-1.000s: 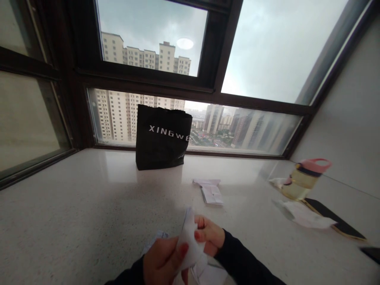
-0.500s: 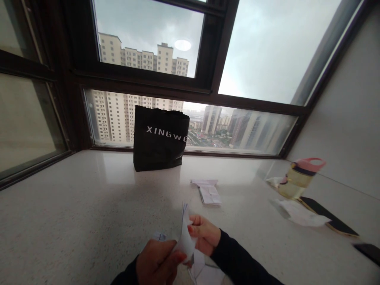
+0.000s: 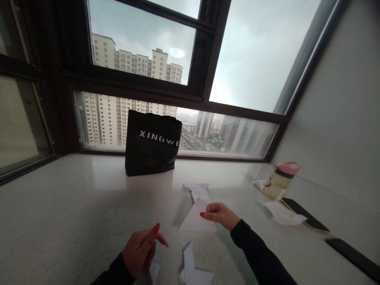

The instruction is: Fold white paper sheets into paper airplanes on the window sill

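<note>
My right hand (image 3: 218, 213) pinches a triangular piece of folded white paper (image 3: 194, 219) above the pale counter (image 3: 89, 213). Just beyond it lies another folded paper (image 3: 197, 188), partly covered by the held triangle. My left hand (image 3: 144, 245) is over the counter at the lower left, index finger and thumb apart, with no paper between them. Beneath and beside that hand a paper piece (image 3: 154, 269) shows in part. Between my hands, near the bottom edge, rests a folded white paper shape (image 3: 191, 265) with angled arms.
A black bag (image 3: 152, 146) stands by the window. To the right are a bottle with a pink lid (image 3: 279, 182), crumpled tissue (image 3: 283, 213), a phone-like dark slab (image 3: 305, 213) and another dark object (image 3: 353, 253) at the right edge.
Both hands were on the folded paper; my left hand has let go and moved left. My right hand has carried the paper forward and right. The view has shifted slightly.
</note>
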The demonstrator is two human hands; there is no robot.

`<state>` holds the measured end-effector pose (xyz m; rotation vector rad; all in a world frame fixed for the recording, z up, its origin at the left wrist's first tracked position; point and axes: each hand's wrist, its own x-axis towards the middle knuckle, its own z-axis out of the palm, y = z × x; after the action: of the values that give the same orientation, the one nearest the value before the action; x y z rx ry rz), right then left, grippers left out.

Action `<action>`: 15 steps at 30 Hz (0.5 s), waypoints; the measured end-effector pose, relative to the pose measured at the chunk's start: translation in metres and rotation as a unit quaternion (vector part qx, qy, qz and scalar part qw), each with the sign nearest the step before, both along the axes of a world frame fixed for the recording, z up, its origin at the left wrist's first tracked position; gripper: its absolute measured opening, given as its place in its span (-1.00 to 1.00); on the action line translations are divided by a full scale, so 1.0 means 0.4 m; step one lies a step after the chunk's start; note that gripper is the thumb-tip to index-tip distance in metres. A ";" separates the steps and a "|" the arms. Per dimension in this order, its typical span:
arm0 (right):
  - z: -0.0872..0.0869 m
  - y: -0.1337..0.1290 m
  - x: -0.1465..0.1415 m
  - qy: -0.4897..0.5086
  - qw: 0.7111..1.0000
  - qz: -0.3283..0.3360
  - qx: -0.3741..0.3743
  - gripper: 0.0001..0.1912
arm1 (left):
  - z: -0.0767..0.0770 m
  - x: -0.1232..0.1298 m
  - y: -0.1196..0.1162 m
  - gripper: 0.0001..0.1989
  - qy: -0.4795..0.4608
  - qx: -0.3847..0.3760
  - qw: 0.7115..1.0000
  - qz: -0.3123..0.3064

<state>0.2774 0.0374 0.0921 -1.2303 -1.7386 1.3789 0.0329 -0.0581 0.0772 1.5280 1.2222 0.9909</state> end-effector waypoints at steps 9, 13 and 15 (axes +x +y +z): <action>-0.083 0.016 0.114 -0.210 0.961 -0.164 0.068 -0.73 | -0.015 0.005 0.005 -0.32 0.008 -0.015 1.000 0.000; -0.098 0.021 0.107 -0.264 0.938 -0.206 0.094 -0.80 | -0.029 0.006 0.009 -0.30 0.018 0.004 1.000 -0.021; -0.102 0.021 0.103 -0.285 0.928 -0.218 0.104 -0.82 | -0.028 0.007 0.007 -0.32 0.020 0.006 1.000 -0.024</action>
<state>0.3184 0.0457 0.0513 -1.8749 -1.7537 0.5901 0.0357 -0.0555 0.0660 1.5854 1.2037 0.9434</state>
